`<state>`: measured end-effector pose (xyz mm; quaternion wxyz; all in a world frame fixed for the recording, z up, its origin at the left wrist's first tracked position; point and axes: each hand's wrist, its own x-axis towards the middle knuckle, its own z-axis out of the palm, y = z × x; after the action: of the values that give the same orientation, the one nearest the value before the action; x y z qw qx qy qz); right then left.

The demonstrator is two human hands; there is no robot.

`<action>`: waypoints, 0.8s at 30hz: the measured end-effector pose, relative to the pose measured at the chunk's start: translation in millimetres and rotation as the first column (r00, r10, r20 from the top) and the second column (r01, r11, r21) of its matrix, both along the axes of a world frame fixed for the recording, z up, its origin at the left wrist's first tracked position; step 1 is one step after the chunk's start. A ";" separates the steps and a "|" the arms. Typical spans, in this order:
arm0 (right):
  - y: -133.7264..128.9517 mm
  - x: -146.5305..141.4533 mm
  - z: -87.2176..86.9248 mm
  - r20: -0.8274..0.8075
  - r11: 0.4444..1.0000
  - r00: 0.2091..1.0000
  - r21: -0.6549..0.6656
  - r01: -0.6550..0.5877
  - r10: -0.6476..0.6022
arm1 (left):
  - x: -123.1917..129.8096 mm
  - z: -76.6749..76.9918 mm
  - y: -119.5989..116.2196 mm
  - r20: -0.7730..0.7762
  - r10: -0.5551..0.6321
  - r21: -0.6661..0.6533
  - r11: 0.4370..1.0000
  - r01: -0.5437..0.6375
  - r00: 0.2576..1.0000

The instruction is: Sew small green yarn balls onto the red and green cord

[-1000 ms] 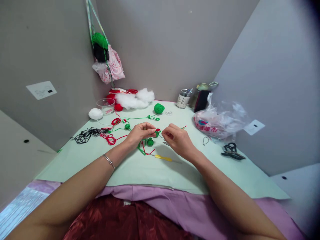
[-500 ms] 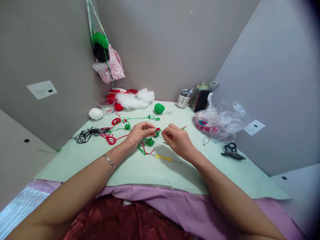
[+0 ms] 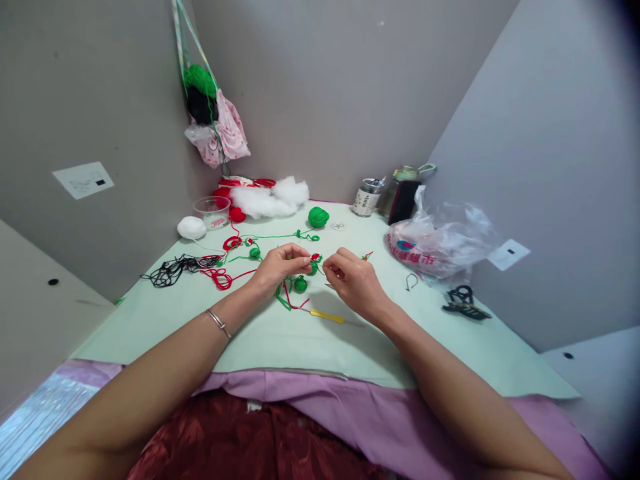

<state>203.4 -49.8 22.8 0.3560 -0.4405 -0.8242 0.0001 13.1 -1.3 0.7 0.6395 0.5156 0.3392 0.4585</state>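
Observation:
Over the middle of the table, my left hand [image 3: 283, 267] pinches a small red and green yarn piece [image 3: 315, 260] between thumb and fingertips. Close by on the right, my right hand [image 3: 353, 277] is closed, its fingertips pressed together beside the piece; what they hold is too small to make out. Just below the hands lie a small green yarn ball [image 3: 301, 284], a red strand and a yellow-handled crochet hook [image 3: 327, 316]. A larger green yarn ball [image 3: 318, 217] sits behind them.
Tangled black yarn [image 3: 183, 270], a white ball [image 3: 191, 228], a clear tub [image 3: 213, 212] and white stuffing [image 3: 273, 199] are left and behind. At right are a pen can [image 3: 367, 198], plastic bag [image 3: 435, 243] and black claw clip [image 3: 466, 303].

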 end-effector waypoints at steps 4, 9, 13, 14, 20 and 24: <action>-0.1 -0.2 0.6 -0.007 1.000 1.000 -0.001 -0.001 0.001 | 0.2 0.0 0.4 0.000 0.005 0.006 1.000 -0.005 1.000; 0.5 0.2 -0.5 0.000 1.000 1.000 -0.007 0.001 -0.001 | 0.5 0.1 0.2 -0.002 0.003 0.005 1.000 -0.003 1.000; 0.8 -0.6 -1.8 0.007 1.000 1.000 -0.017 0.009 -0.009 | 0.4 -0.7 0.2 -0.016 0.004 0.010 1.000 -0.004 1.000; 0.8 -1.1 -2.1 0.009 1.000 1.000 -0.018 0.013 -0.013 | 0.5 -1.1 0.3 -0.021 0.003 0.017 1.000 -0.003 1.000; 0.5 -4.6 -3.9 0.073 0.999 0.997 0.012 0.036 -0.037 | 2.2 -0.6 -1.3 -0.064 0.047 0.099 0.994 -0.040 0.997; 1.2 -6.6 -4.3 0.116 0.998 0.992 0.032 0.051 -0.054 | 3.7 0.8 -2.3 -0.112 0.088 0.162 0.984 -0.069 0.990</action>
<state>196.9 -48.6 18.5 0.3131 -0.4562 -0.8317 -0.0468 16.8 -3.5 1.6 0.5567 0.5773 0.3593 0.4772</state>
